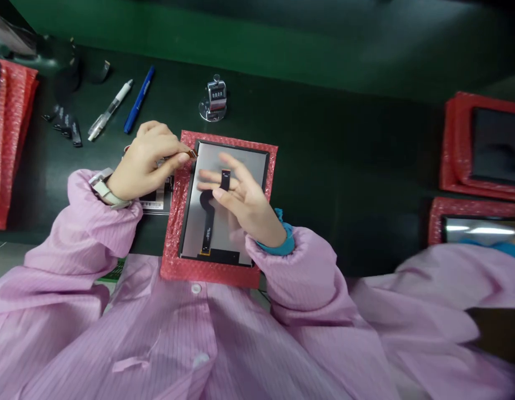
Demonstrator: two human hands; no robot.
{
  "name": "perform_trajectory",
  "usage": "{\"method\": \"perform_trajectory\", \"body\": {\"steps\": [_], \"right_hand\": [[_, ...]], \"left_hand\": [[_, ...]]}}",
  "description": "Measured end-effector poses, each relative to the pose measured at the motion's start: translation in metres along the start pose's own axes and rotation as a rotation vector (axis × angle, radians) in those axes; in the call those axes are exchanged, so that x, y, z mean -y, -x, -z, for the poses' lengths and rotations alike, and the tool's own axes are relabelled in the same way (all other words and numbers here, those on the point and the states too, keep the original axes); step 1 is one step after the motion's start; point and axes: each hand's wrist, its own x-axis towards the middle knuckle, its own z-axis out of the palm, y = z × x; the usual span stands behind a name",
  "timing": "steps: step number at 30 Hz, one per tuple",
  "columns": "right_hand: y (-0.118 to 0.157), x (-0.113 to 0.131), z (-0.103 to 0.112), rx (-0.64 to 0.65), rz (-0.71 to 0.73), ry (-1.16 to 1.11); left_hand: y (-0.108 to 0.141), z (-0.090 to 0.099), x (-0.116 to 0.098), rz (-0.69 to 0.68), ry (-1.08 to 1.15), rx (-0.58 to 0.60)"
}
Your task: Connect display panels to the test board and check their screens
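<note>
A display panel [240,239] lies screen-side unclear on a red bubble-wrap sheet [174,244] in front of me. A black flex cable [208,222] runs up from the panel's lower edge, its upper end near my right fingers. My left hand [151,158] pinches a small brown connector piece [192,154] between thumb and index finger at the panel's upper left corner. Over the middle of the panel my right hand [244,200] is spread, palm partly up, with its fingers apart. Beneath my left wrist, a device with a barcode label [155,203] is partly hidden.
Behind the panel stands a metal tally counter [216,95]. A white pen [110,110], a blue pen [139,100] and several black flex cables [68,123] lie at left. Red-wrapped panels [461,144] are at right, near another person's sleeve [444,283]; more red wrap [11,133] is far left.
</note>
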Motion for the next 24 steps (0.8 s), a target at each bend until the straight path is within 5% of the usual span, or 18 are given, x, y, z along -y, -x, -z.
{"method": "perform_trajectory", "body": {"steps": [4, 8, 12, 19, 24], "right_hand": [[-0.002, 0.001, -0.007, 0.008, 0.025, 0.045], [-0.004, -0.005, -0.012, -0.061, 0.067, 0.068], [-0.006, -0.006, -0.007, 0.001, 0.135, 0.205], [-0.006, -0.002, -0.004, 0.060, 0.332, 0.604], [-0.004, -0.003, -0.007, 0.035, 0.377, 0.622]], "left_hand": [[-0.001, -0.002, -0.004, 0.144, 0.065, 0.009], [0.000, -0.002, -0.005, 0.119, 0.079, 0.022], [0.001, 0.000, -0.006, 0.078, 0.074, 0.062], [0.001, -0.006, -0.003, 0.223, 0.254, 0.180], [0.002, -0.013, -0.003, 0.302, 0.376, 0.161]]}}
